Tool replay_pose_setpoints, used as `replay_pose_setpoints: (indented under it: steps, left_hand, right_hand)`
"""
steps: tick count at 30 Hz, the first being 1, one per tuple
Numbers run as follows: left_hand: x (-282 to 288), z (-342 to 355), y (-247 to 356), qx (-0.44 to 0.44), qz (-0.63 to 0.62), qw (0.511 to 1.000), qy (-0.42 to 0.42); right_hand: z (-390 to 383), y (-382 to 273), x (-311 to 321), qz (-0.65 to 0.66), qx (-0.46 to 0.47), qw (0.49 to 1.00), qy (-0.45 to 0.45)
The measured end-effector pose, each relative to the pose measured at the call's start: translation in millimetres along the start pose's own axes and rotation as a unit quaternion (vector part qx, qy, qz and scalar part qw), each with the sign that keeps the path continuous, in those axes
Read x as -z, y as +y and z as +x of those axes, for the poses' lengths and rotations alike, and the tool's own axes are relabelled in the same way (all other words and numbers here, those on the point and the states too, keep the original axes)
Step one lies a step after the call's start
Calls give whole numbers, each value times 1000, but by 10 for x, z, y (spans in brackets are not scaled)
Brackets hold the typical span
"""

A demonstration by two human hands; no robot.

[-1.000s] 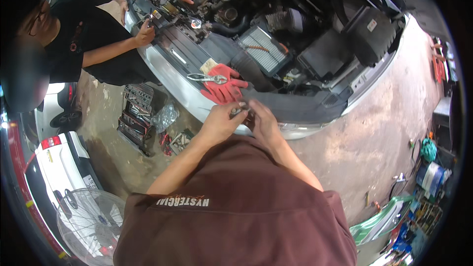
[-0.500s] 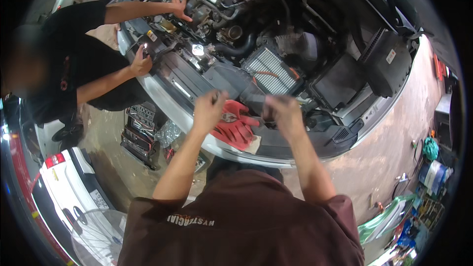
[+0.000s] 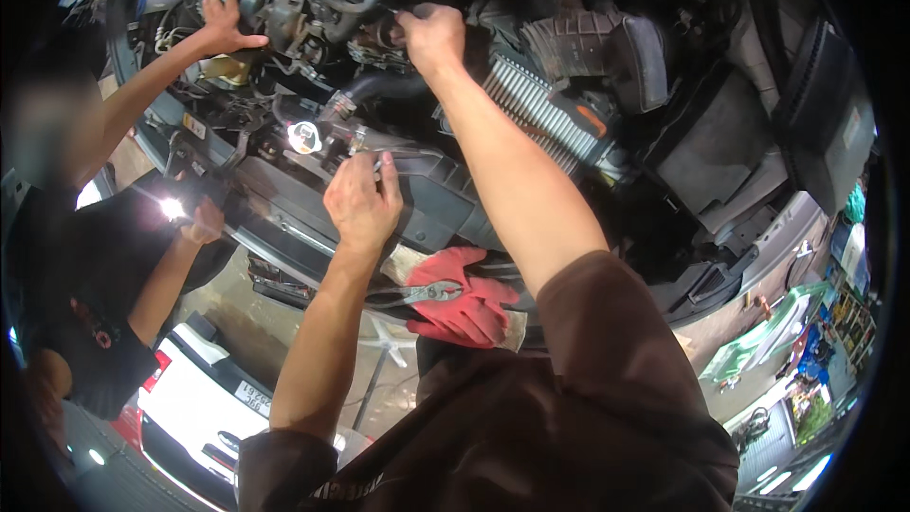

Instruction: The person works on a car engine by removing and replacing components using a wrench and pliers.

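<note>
My right hand (image 3: 434,40) reaches deep into the engine bay, its fingers closed at a round metal throttle opening (image 3: 377,42); whatever they grip is hidden. Nearer the front of the car, my left hand (image 3: 363,201) is closed in a pinch beside a black hose, with a small shiny piece at the fingertips that I cannot make out. Red work gloves (image 3: 474,311) lie on the front edge of the car below my hands, and metal pliers (image 3: 438,292) rest on top of them. A pleated air filter (image 3: 536,100) is exposed to the right of my right forearm.
On the left a co-worker's hand (image 3: 220,27) rests on the engine, and the other holds a lit lamp (image 3: 172,208). A bright round cap (image 3: 304,137) sits near the front panel. Black airbox parts (image 3: 706,156) stand at right. A white car (image 3: 204,393) is parked behind.
Both my hands have moved forward from above the gloves into the engine bay, the right farther in. My view has shifted closer to the engine. The co-worker's lamp now shines toward me.
</note>
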State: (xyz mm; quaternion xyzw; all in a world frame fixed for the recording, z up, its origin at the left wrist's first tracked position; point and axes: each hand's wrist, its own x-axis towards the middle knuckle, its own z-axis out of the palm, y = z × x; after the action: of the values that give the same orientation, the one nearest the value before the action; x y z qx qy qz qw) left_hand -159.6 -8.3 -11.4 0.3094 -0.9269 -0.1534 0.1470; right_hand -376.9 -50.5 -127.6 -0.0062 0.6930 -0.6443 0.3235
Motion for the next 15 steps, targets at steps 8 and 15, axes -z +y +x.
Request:
replay_pose_setpoints:
  steps: [8,15]
  left_hand:
    - [52,-27,-69,53,19,998,-33]
    - [-5,-43,-39,51,18,998,-21]
  right_hand:
    - [-30,-178,-164,-132,101,986,23]
    - [8,-260,-202,-117,114,987,-1]
